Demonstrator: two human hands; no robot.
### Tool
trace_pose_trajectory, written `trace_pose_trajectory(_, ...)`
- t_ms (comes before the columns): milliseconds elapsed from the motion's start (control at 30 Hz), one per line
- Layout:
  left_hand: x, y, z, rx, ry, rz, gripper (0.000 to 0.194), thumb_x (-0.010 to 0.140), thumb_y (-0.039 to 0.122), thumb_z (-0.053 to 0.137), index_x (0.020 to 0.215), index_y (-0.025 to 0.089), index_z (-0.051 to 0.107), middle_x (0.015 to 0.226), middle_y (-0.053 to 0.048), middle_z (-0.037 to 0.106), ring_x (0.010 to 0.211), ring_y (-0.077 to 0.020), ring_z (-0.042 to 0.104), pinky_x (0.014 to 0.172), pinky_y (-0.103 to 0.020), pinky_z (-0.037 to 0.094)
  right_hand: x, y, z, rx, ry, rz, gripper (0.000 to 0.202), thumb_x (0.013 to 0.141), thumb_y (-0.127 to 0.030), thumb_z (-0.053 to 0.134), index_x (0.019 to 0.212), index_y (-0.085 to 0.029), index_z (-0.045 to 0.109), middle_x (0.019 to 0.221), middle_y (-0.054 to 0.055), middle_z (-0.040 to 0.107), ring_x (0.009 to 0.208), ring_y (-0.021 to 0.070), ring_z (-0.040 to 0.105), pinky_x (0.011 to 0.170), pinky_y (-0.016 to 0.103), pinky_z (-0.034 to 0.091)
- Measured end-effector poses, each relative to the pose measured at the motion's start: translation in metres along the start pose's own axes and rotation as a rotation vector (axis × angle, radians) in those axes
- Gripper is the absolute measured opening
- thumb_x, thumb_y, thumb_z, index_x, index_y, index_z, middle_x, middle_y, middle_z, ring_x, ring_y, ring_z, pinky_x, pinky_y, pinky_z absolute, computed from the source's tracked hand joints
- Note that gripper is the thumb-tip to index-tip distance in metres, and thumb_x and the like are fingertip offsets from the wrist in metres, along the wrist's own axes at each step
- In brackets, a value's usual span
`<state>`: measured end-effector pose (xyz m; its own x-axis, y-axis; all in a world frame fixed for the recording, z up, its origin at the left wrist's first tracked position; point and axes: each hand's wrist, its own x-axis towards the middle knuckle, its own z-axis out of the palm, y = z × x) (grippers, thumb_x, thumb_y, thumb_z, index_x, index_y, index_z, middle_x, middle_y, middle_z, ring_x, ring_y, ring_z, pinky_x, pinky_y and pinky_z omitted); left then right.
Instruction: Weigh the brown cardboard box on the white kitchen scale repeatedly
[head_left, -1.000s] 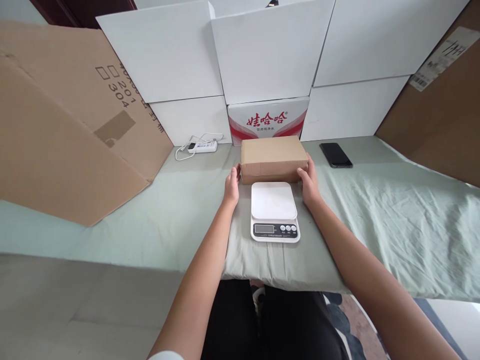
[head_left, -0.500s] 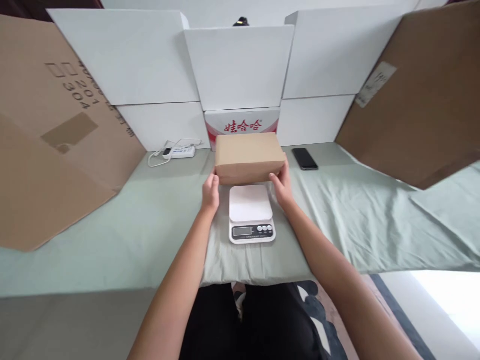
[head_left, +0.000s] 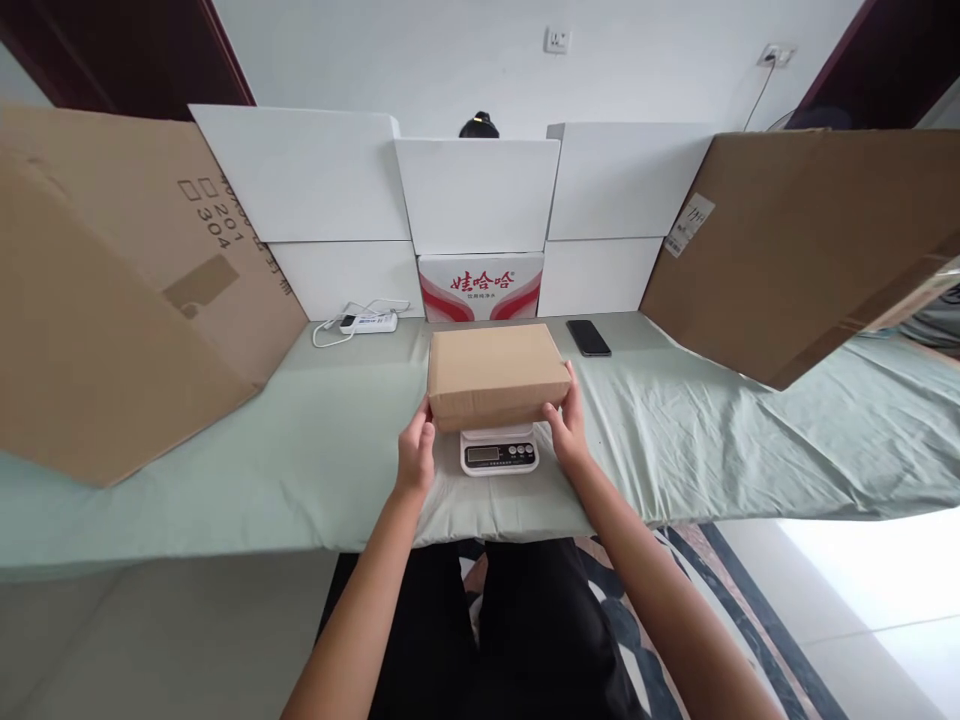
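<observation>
A closed brown cardboard box (head_left: 495, 365) is held level between my two hands, over a white kitchen scale (head_left: 499, 468). My left hand (head_left: 416, 447) grips the box's left end, with the thumb towards me and the other fingers partly hidden. At the right front corner, my right hand (head_left: 568, 418) grips it with the thumb on the front face. The box hides most of the scale's platform; the dark display panel and its buttons show in front. Whether the box touches the platform I cannot tell.
A black smartphone (head_left: 589, 338) lies behind and right of the box. At the back left is a white power strip (head_left: 369, 323) with a cable. White boxes (head_left: 476, 195) and a red-and-white carton (head_left: 481, 287) stand behind; large cardboard panels (head_left: 787, 250) flank the green cloth (head_left: 337, 420).
My hands have brought the box nearer to me, from behind the scale to over its platform. The camera view has tilted up, showing more wall.
</observation>
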<state>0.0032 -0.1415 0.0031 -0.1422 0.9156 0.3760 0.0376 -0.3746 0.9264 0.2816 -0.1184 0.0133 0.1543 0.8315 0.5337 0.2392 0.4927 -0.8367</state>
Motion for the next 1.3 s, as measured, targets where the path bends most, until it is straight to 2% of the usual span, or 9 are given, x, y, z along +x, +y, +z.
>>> trace_pose_trajectory(167,-0.002,0.001,0.0,-0.034,-0.005,-0.038,0.086,0.1,0.083,0.051,0.157,0.021,0.066,0.168,-0.015,0.064,0.167,-0.0391,0.049,0.139,-0.052,0.043,-0.001,-0.002,0.0,0.002,0.02,-0.002,0.086,0.096,-0.071,0.065,0.169,-0.034,0.037,0.182,0.013,0.037,0.166,0.0417,0.042,0.139,0.068,0.037)
trace_pose_trajectory(400,-0.004,-0.004,-0.001,-0.035,0.024,-0.025,0.084,0.101,0.082,0.049,0.156,0.022,0.067,0.168,-0.015,0.064,0.166,-0.0391,0.051,0.14,-0.053,0.041,-0.001,-0.001,0.0,-0.029,0.031,-0.013,0.078,0.096,-0.068,0.062,0.164,-0.035,0.041,0.173,0.013,0.048,0.164,0.0416,0.044,0.135,0.068,0.041)
trace_pose_trajectory(600,-0.006,0.002,0.001,-0.05,0.044,-0.009,0.082,0.102,0.081,0.049,0.159,0.023,0.064,0.172,-0.014,0.06,0.167,-0.0355,0.05,0.14,-0.05,0.041,0.0,-0.003,0.0,0.042,0.05,0.007,0.083,0.097,-0.07,0.061,0.166,-0.031,0.039,0.175,0.016,0.045,0.168,0.0421,0.038,0.139,0.068,0.035)
trace_pose_trajectory(967,-0.008,0.012,0.0,-0.014,0.006,-0.059,0.081,0.102,0.081,0.049,0.157,0.025,0.066,0.166,-0.013,0.066,0.162,-0.0387,0.055,0.135,-0.052,0.047,-0.002,-0.014,-0.001,-0.009,0.063,0.004,0.076,0.098,-0.069,0.06,0.164,-0.035,0.047,0.173,0.012,0.051,0.162,0.0422,0.048,0.13,0.065,0.049)
trace_pose_trajectory(1067,0.01,0.021,-0.002,-0.066,-0.016,-0.031,0.079,0.101,0.082,0.051,0.153,0.026,0.067,0.163,-0.013,0.069,0.159,-0.0378,0.059,0.134,-0.051,0.049,0.005,-0.03,-0.003,-0.022,0.071,-0.006,0.072,0.1,-0.066,0.059,0.164,-0.038,0.046,0.172,0.01,0.052,0.16,0.041,0.051,0.129,0.065,0.049)
trace_pose_trajectory(1167,0.05,0.027,0.001,-0.113,-0.044,0.027,0.077,0.099,0.083,0.053,0.147,0.025,0.07,0.159,-0.014,0.072,0.156,-0.0356,0.062,0.131,-0.048,0.051,0.034,-0.042,0.0,0.002,0.066,-0.041,0.071,0.1,-0.065,0.059,0.165,-0.041,0.043,0.173,0.008,0.051,0.161,0.0399,0.05,0.134,0.065,0.044)
trace_pose_trajectory(1233,0.083,0.021,0.008,-0.106,-0.044,0.027,0.077,0.098,0.085,0.054,0.143,0.025,0.07,0.158,-0.014,0.072,0.155,-0.0343,0.063,0.129,-0.046,0.052,0.063,-0.037,0.007,0.031,0.044,-0.063,0.074,0.1,-0.066,0.059,0.167,-0.04,0.04,0.176,0.007,0.048,0.165,0.0391,0.045,0.138,0.064,0.039)
trace_pose_trajectory(1300,0.111,0.005,0.017,-0.104,-0.008,-0.011,0.078,0.096,0.087,0.055,0.14,0.024,0.07,0.157,-0.015,0.072,0.154,-0.0335,0.064,0.129,-0.045,0.051,0.089,-0.02,0.019,0.048,0.013,-0.064,0.081,0.097,-0.07,0.059,0.167,-0.037,0.039,0.179,0.009,0.044,0.167,0.0385,0.042,0.14,0.062,0.036)
